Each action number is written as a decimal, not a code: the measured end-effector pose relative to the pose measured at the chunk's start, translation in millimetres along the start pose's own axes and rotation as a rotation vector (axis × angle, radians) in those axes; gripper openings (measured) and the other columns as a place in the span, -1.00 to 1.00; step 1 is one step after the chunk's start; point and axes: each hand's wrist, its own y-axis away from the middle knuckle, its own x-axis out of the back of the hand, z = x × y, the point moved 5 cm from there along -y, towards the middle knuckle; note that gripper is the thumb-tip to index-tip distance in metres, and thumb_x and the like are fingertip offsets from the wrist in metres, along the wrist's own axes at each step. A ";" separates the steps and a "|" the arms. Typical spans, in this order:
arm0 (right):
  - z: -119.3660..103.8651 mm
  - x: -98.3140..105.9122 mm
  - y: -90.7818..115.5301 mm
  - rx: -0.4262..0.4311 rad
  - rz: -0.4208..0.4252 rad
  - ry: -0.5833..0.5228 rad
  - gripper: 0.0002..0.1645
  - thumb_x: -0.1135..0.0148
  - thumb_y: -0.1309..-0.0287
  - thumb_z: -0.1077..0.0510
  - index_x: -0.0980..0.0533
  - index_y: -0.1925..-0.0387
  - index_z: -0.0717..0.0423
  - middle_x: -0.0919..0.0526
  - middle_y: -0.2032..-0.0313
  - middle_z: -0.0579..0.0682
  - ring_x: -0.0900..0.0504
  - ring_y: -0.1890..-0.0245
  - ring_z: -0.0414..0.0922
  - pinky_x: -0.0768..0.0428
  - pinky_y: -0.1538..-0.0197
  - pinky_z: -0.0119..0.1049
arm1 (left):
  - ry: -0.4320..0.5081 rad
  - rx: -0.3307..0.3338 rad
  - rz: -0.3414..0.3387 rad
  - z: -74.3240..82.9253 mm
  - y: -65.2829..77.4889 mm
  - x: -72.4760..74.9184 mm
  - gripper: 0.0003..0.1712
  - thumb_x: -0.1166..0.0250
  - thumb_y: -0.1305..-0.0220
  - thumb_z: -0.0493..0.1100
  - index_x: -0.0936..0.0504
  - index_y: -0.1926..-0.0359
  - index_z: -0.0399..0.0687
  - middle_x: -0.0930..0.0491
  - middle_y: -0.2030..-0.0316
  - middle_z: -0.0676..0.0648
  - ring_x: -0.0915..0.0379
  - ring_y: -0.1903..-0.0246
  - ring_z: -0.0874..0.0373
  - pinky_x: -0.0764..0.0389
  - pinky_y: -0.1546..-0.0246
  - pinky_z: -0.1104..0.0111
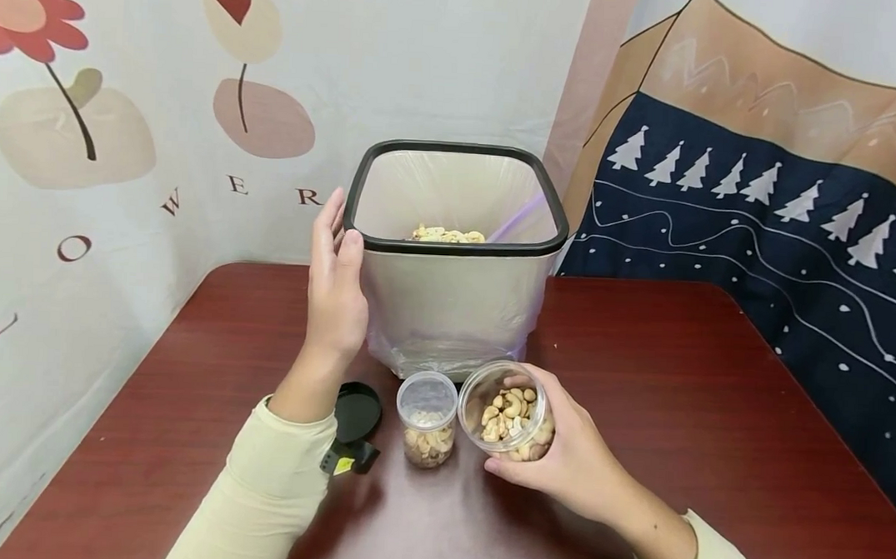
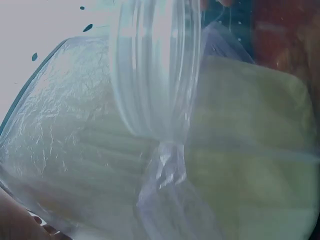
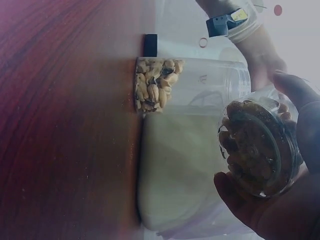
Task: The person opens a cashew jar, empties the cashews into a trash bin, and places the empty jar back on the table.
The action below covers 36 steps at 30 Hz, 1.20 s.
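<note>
My left hand point(image 1: 336, 300) rests against the left side of a pale bin point(image 1: 455, 292) with a black rim, its fingers straight and raised. A thin clear bag lines the bin, and nuts point(image 1: 447, 235) show inside. With curled fingers, my right hand point(image 1: 583, 460) grips a clear jar of cashews point(image 1: 511, 411), its mouth tipped up toward the head camera. That jar's base point(image 3: 255, 150) faces the right wrist camera. Just left of it stands a smaller-looking clear jar point(image 1: 428, 433), partly filled with nuts. Clear ribbed plastic point(image 2: 155, 75) fills the middle of the left wrist view.
A black round lid point(image 1: 357, 413) lies on the red-brown table point(image 1: 676, 389), left of the standing jar. A black device point(image 1: 352, 459) is strapped at the left wrist. Behind the table hang a flower-printed cloth point(image 1: 427, 62) and a dark blue tree-patterned cloth point(image 1: 758, 235).
</note>
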 end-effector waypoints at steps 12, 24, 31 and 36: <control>-1.3 3.0 0.2 0.004 0.024 0.025 0.19 -0.71 0.32 -0.08 -0.24 -0.38 -0.35 -0.57 -0.12 -0.29 -0.58 -0.06 -0.26 -0.49 -0.13 -0.46 | -0.052 -0.005 -0.029 0.6 2.3 -2.0 -0.39 -0.05 -0.47 -0.05 -0.22 -0.47 -0.02 -0.38 -0.25 -0.03 -0.38 -0.13 0.16 -0.31 -0.19 0.34; -15.6 31.6 -9.9 0.044 0.087 -0.021 0.24 -0.73 0.33 0.10 -0.22 -0.41 -0.26 -0.57 -0.17 -0.11 -0.53 -0.14 -0.26 -0.41 -0.14 -0.64 | -0.040 -0.032 -0.011 -0.5 2.1 -4.5 -0.42 -0.05 -0.44 -0.05 -0.25 -0.42 -0.03 -0.45 -0.04 0.08 -0.37 0.03 0.21 -0.34 -0.07 0.39; -28.8 62.1 -27.9 0.024 0.109 -0.015 0.20 -0.68 0.26 0.20 -0.21 -0.41 -0.26 -0.54 -0.17 -0.10 -0.52 -0.11 -0.29 -0.48 -0.02 -0.64 | -0.053 -0.039 -0.001 -1.2 1.9 -2.5 -0.41 -0.06 -0.44 -0.04 -0.24 -0.42 -0.03 -0.44 0.01 0.16 -0.35 0.03 0.20 -0.33 -0.07 0.38; -44.8 86.4 -40.6 0.010 0.144 0.053 0.22 -0.67 0.24 0.21 -0.19 -0.42 -0.31 -0.54 -0.18 -0.10 -0.49 -0.12 -0.32 -0.46 0.01 -0.68 | -0.056 -0.041 -0.004 -3.4 2.8 -3.5 -0.41 -0.05 -0.43 -0.03 -0.24 -0.41 -0.04 -0.44 -0.03 -0.02 -0.34 0.04 0.20 -0.32 -0.05 0.38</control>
